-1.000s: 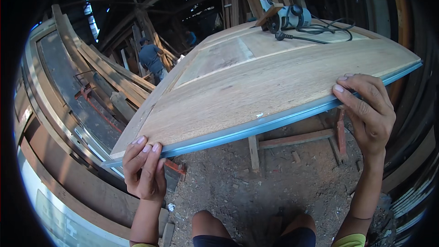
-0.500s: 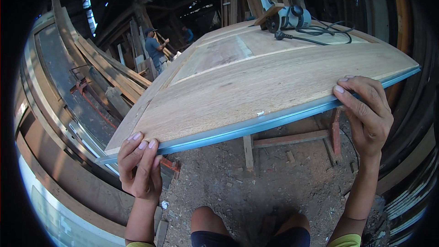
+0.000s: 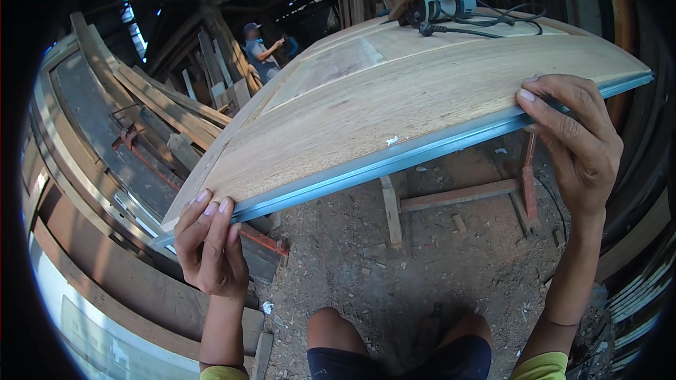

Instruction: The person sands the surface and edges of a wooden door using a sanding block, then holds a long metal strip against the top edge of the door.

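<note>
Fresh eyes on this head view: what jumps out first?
A long bluish metal strip runs along the near edge of the panelled wooden door; the left hand grips it near its left end, the right hand toward its right. Toward the door's far side sits a corded power tool.

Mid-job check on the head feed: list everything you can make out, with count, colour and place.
wooden panel: one, light brown, centre
blue-grey strip: one, along panel's near edge
power tool: one, pale blue-grey, panel's far right
cord with plug: one, black, beside tool
white scrap: one, near edge
trestle: at least one, brown and reddish, below panel
planks: several, brown, left
clamp: one, red, left
co-workers: two, bluish clothes, background
floor: one, grey-brown, littered, below
dark background: too dim to list
legs: two, dark shorts, bottom
sleeves: two, yellow-green, bottom
left hand: one, bare, strip's left part
right hand: one, bare, strip's right part
</note>
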Demonstrator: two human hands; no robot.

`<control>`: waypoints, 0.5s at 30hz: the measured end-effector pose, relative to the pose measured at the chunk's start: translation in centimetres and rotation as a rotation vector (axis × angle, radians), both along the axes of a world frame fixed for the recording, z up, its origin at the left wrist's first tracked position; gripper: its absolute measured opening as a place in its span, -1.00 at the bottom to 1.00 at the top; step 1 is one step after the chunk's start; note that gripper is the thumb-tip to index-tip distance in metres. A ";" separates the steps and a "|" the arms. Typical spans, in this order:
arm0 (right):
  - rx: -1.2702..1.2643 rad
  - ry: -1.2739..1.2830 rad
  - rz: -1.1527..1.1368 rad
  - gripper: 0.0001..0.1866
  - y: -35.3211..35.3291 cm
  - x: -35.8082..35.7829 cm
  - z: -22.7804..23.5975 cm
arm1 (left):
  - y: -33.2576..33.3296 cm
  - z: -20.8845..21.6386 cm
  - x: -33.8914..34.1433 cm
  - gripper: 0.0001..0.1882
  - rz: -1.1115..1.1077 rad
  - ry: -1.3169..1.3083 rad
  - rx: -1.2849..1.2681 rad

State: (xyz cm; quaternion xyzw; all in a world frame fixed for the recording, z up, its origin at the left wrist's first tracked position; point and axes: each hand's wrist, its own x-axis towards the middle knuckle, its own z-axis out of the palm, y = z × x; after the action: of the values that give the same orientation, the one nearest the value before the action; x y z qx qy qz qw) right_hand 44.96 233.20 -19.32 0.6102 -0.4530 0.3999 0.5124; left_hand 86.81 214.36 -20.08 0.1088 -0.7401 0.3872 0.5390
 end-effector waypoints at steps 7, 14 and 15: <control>0.053 0.056 -0.062 -0.57 0.1 -1.2 -0.4 | -0.8 0.0 -0.4 -0.72 0.003 -0.020 -0.048; -0.016 0.108 0.025 -0.62 -1.1 -1.5 -0.2 | -0.6 0.1 0.0 -0.73 0.001 0.028 -0.050; -0.026 0.119 0.044 -0.63 -1.3 -1.3 0.1 | -0.6 0.1 -0.2 -0.73 0.011 0.027 -0.052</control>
State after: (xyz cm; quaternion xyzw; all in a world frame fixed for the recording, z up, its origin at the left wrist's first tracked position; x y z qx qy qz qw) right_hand 43.68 231.94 -19.27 0.6361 -0.4030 0.3797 0.5374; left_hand 86.64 213.81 -20.02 0.1038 -0.7219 0.4078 0.5494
